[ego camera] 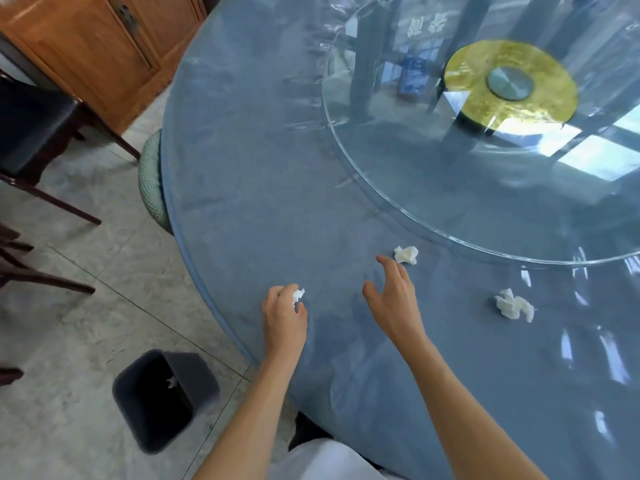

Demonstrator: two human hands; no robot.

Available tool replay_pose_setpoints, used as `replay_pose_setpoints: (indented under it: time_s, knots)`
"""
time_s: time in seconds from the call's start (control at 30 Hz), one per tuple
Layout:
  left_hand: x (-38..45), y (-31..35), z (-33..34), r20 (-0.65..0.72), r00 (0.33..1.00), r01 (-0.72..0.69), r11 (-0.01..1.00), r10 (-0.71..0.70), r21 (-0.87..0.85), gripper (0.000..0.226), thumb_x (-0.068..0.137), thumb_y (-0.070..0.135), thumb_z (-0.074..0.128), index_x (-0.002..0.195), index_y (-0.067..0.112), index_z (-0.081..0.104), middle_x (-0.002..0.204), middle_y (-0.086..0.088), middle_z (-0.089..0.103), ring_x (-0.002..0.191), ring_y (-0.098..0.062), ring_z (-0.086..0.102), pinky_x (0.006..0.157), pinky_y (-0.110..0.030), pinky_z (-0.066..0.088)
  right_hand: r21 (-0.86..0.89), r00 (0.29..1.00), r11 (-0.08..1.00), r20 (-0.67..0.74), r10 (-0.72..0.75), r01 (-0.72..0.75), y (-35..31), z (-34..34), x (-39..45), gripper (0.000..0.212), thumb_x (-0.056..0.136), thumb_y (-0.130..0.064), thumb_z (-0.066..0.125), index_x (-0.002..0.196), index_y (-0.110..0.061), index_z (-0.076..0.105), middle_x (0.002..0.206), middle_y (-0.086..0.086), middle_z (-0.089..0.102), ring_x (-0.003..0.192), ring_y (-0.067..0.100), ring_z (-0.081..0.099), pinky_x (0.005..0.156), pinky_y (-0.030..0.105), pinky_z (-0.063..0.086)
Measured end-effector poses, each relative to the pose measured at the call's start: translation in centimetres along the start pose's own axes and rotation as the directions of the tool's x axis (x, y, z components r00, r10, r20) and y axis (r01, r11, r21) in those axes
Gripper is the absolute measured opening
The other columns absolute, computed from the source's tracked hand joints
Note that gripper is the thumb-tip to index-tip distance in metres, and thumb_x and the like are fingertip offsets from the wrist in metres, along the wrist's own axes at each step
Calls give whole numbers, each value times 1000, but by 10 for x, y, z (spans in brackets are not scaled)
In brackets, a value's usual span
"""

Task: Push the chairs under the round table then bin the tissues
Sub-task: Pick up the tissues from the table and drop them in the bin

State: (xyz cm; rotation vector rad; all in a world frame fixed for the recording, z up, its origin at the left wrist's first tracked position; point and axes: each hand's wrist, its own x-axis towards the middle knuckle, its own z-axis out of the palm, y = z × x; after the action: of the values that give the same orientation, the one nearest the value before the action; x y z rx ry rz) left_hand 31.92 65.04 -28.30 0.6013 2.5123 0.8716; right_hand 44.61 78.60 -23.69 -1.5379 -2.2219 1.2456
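On the round table (pixel 259 174) with its blue cloth, my left hand (pixel 284 317) pinches a small crumpled tissue (pixel 298 294) near the table's front-left edge. My right hand (pixel 394 299) hovers with spread fingers, its fingertips just short of a second crumpled tissue (pixel 406 254). A third tissue (pixel 514 304) lies to the right of that hand. A dark bin (pixel 166 400) stands on the floor at lower left with a white scrap inside. A green cushioned seat (pixel 150 181) sits tucked under the table's left edge.
A glass turntable (pixel 381 188) with a gold hub covers the table's far right. Dark wooden chairs (pixel 31 133) stand on the tiled floor at left, apart from the table. A wooden cabinet (pixel 104 46) fills the top left.
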Motion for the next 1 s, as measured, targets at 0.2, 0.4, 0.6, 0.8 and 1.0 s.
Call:
replay_pose_setpoints:
  time_s: [0.2,0.4,0.6,0.8,1.0]
  knots:
    - [15,29,22,33,999,-37,999,37,-3,32,87,-5,59,116,7,67,107,5,48,101,-26,54,75,-26,40,54,991,998,-120,51,-45,19,-22,32,46,89,-12,59,135,-12,49,137,7,49,121,26,47,95,29,37]
    - [29,49,43,55,997,-63,998,62,13,34,87,-4,59,117,8,67,115,-4,57,105,-27,55,77,-26,40,34,986,994,-127,108,-104,31,-28,57,49,92,-12,56,140,-12,45,144,6,43,124,27,43,93,30,39]
    - [41,65,54,60,994,-91,995,88,49,35,86,-5,59,119,5,66,116,-9,59,106,-30,56,78,-28,43,29,992,996,-96,86,-84,41,-24,72,46,88,-3,56,134,-12,52,137,8,46,115,31,45,92,47,50]
    - [47,71,59,39,994,-100,994,99,47,36,84,-10,58,115,4,69,112,-10,60,100,-30,59,79,-27,42,-87,991,996,-131,-15,3,57,-16,76,30,85,7,57,110,-6,69,119,14,56,101,37,45,87,34,39]
    - [50,72,59,34,994,-110,993,108,43,32,86,-12,58,113,2,70,110,-12,61,96,-28,60,81,-25,45,-12,988,1000,-154,25,-27,60,-17,77,30,88,9,55,110,-5,70,114,9,62,101,32,45,75,14,23]
